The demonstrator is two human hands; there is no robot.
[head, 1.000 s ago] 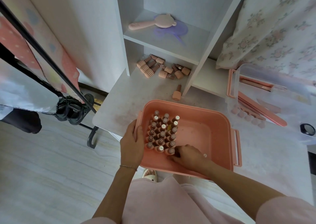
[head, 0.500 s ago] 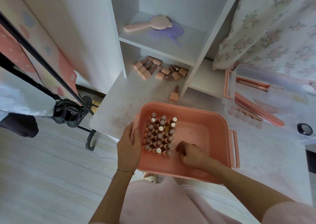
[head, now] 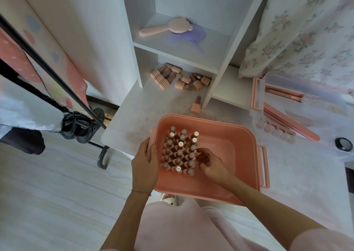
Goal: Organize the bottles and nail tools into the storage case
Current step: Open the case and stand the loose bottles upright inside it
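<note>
A pink storage case [head: 229, 125] sits open at the near edge of the white desk. Several nail polish bottles [head: 180, 151] stand upright in rows in its left part. My left hand [head: 146, 162] grips the case's left rim. My right hand [head: 209, 161] is inside the case with loosely curled fingers; its fingertips are against the right column of bottles and nothing shows in it. More bottles [head: 180, 78] lie loose in the lower shelf cubby, and one bottle [head: 196, 105] lies alone behind the case. Nail files [head: 291, 122] lie under a clear lid [head: 268, 90] to the right.
A pink hairbrush [head: 164, 27] and a purple comb [head: 191, 35] lie on the upper shelf. A small black round object [head: 343, 144] sits at the far right. A floral curtain [head: 306, 30] hangs at the back right. A black clothes rack [head: 47, 69] and dark shoes [head: 80, 126] are on the left.
My right hand left the bottle group's near right corner and moved a little farther along its right column. My left hand kept its grip on the rim.
</note>
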